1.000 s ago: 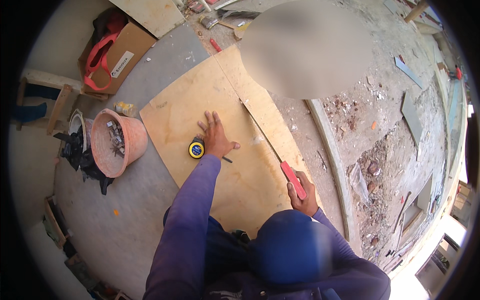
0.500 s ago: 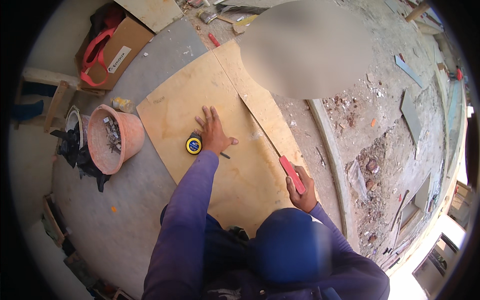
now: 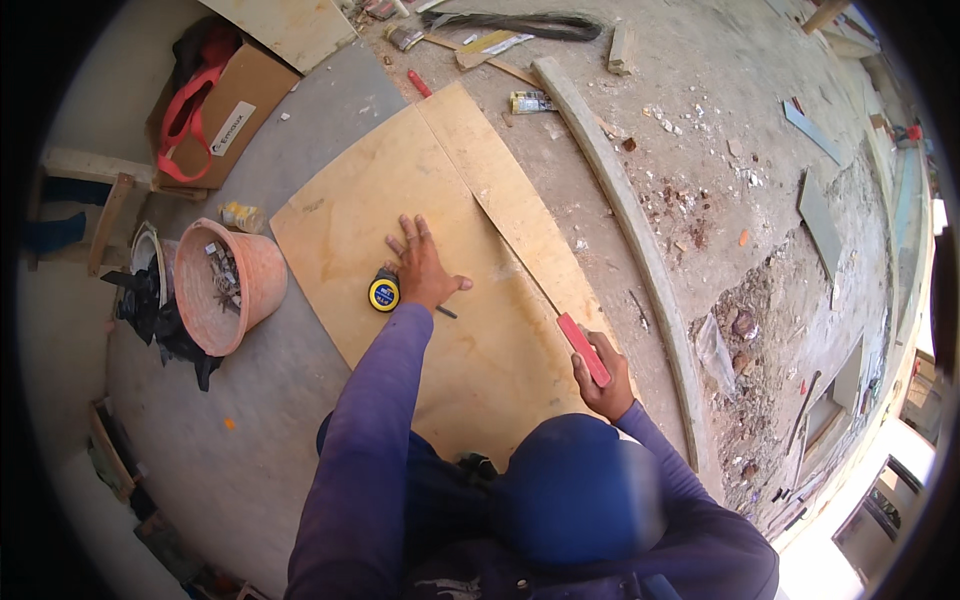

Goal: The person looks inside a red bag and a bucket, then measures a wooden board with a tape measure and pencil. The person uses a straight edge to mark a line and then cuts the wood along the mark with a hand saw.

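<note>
A thin plywood sheet [image 3: 350, 225] lies in front of me, with a long straight line running down toward my right hand and darker along its lower stretch. My left hand [image 3: 425, 275] presses flat on the sheet, fingers spread. Beside it sits a yellow and dark blue tape measure [image 3: 383, 293]. A dark pencil-like stick [image 3: 447, 311] pokes out near the wrist. My right hand [image 3: 608, 383] is closed around a tool with a flat red handle [image 3: 583, 349], set at the lower end of the dark line. Its blade cannot be made out clearly.
An orange bucket [image 3: 262, 285] holding debris stands left of the sheet, by black plastic bags [image 3: 180, 330]. Behind it is a cardboard box [image 3: 240, 115] with a red strap. A long pale beam [image 3: 640, 245] lies to the right, with rubble [image 3: 745, 350] beyond it.
The large blurred patch at the upper right is gone, uncovering the beam's far end and the floor there. The view has shifted slightly; both hands keep their places on the sheet and tool.
</note>
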The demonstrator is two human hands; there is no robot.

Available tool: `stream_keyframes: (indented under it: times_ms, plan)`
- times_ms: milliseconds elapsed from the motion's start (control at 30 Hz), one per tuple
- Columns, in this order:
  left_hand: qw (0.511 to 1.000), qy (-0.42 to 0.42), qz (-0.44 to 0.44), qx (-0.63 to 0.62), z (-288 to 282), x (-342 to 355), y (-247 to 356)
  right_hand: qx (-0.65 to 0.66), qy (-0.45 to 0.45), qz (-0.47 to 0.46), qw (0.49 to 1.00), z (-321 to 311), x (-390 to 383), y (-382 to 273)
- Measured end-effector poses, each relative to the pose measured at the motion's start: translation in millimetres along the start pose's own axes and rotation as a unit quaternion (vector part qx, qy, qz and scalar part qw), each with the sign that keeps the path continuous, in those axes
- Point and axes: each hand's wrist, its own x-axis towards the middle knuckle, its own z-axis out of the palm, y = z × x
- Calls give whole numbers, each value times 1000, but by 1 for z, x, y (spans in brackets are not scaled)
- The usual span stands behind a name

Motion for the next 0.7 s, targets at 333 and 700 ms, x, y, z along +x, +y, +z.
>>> stream_keyframes:
  times_ms: [333, 700]
  plan:
    - [1000, -14, -11, 12, 0, 0, -10, 39, 0, 54, 998, 8, -37, 7]
    - [1000, -17, 4, 16, 0, 6, 5, 55, 3, 33, 998, 43, 73, 11]
